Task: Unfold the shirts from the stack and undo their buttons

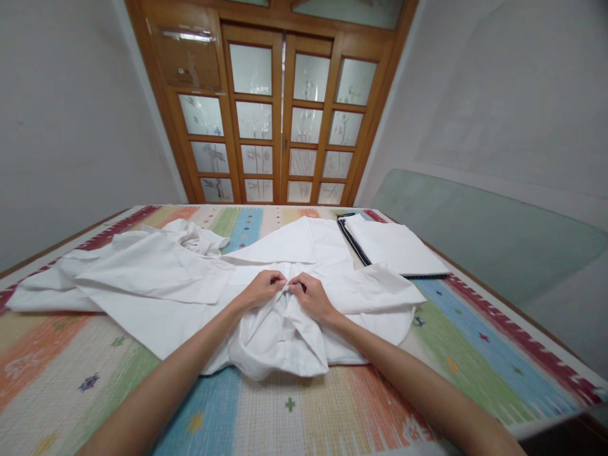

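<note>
A white long-sleeved garment (175, 272), probably a shirt, lies spread across the table. Near its middle, my left hand (264, 287) pinches the fabric with thumb and fingers. Close beside it, my right hand (311, 296) pinches the same spot, so the fingertips of both nearly meet. The cloth gathers into folds at that point and bunches up toward me between my forearms. Any small fastening between the fingertips is hidden. One sleeve lies folded over to the left, and other fabric stretches out to the right.
A folded white item with a black edge (396, 247) lies at the right rear, by the garment. Beneath everything is a striped, colourful tablecloth (456, 354). Behind the table stand wooden doors with glass panes (280, 114). A pale green panel (475, 221) is along the right wall.
</note>
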The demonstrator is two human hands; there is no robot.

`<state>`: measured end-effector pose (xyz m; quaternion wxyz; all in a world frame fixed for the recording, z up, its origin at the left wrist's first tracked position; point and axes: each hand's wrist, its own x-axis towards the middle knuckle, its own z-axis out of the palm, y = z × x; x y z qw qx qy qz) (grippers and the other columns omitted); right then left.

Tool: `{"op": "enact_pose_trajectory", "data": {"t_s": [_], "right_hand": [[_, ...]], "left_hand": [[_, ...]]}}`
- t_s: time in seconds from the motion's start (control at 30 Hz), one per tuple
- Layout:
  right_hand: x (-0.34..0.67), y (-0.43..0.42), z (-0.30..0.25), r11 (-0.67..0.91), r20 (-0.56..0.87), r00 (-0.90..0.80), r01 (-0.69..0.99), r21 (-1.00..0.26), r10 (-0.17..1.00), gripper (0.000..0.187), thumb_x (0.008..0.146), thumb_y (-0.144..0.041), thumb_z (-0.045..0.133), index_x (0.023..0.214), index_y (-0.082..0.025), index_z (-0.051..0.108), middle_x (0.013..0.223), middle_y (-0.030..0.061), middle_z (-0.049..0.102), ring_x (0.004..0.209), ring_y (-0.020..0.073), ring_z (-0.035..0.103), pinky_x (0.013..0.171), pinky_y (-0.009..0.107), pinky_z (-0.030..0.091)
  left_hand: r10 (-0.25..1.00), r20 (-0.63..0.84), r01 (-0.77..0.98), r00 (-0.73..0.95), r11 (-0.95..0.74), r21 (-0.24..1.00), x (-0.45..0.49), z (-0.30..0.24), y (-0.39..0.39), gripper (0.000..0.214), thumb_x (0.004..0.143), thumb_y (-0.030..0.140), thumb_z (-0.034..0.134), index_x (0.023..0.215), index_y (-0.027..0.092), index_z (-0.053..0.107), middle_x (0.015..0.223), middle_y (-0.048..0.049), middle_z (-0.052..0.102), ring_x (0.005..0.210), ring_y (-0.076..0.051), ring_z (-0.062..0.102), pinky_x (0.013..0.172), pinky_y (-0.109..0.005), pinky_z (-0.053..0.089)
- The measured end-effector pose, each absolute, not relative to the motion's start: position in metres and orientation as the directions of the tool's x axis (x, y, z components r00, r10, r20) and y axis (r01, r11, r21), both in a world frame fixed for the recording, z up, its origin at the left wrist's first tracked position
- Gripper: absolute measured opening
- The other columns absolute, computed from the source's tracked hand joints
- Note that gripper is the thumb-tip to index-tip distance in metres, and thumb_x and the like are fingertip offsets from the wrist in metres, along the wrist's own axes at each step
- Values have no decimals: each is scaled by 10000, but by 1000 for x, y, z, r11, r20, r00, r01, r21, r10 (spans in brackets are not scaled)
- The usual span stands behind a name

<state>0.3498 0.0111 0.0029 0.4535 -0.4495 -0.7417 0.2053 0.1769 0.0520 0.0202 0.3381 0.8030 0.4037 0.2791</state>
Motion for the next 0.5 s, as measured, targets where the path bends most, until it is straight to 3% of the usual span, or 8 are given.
{"op": "enact_pose_trajectory", "data": {"t_s": [0.13, 0.33, 0.5], "right_hand": [[349, 6, 5, 558, 535, -201, 483, -675, 821, 96, 849, -159, 541, 813, -179, 629, 769, 18, 608, 716, 150, 547, 702, 269, 414], [347, 3, 7, 582, 594, -168, 523, -622, 786, 95, 855, -159, 531, 820, -193, 612, 788, 36, 612, 764, 177, 563, 742, 296, 430], [346, 2, 5, 568, 595, -164, 571, -593, 787, 88, 855, -160, 527, 828, -185, 607, 806, 52, 624, 771, 187, 573, 754, 310, 439]], "left_hand": [[853, 180, 488, 490, -439, 754, 180, 21, 52, 187, 761, 241, 478, 701, 140, 624, 648, 5, 596, 632, -126, 492, 621, -242, 383], [820, 151, 344, 553, -390, 854, 178, 19, 54, 219, 803, 326, 492, 728, 142, 585, 662, 6, 582, 641, -124, 493, 616, -241, 406], [827, 137, 349, 546, -373, 860, 179, 16, 54, 229, 803, 349, 496, 726, 147, 570, 667, 11, 563, 649, -124, 482, 621, -244, 405]]}}
